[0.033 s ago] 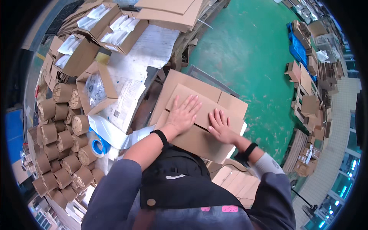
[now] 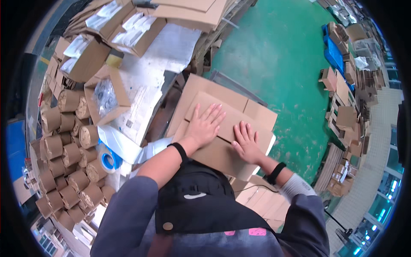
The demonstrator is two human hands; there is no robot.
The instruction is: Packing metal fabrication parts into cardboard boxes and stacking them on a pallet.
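A brown cardboard carton (image 2: 210,156) is in front of me, its panels folded inward with a dark slit between them. My left hand (image 2: 204,125) lies flat across the left part of the slit, fingers spread and pointing away from me. My right hand (image 2: 247,143) rests on the right part of the carton, fingers out and slightly apart. Neither hand grips anything. Beyond my fingers a wider cardboard flap (image 2: 199,85) sticks out past the folded panels. What is inside the carton is hidden.
On the left, a paper-covered table (image 2: 173,47) bears an open box with clear plastic bags (image 2: 105,96) and boxes of white packets (image 2: 132,32). Several brown paper rolls (image 2: 68,100) are stacked beside a blue-cored tape roll (image 2: 109,160). Blue crates (image 2: 332,53) and cartons line the right.
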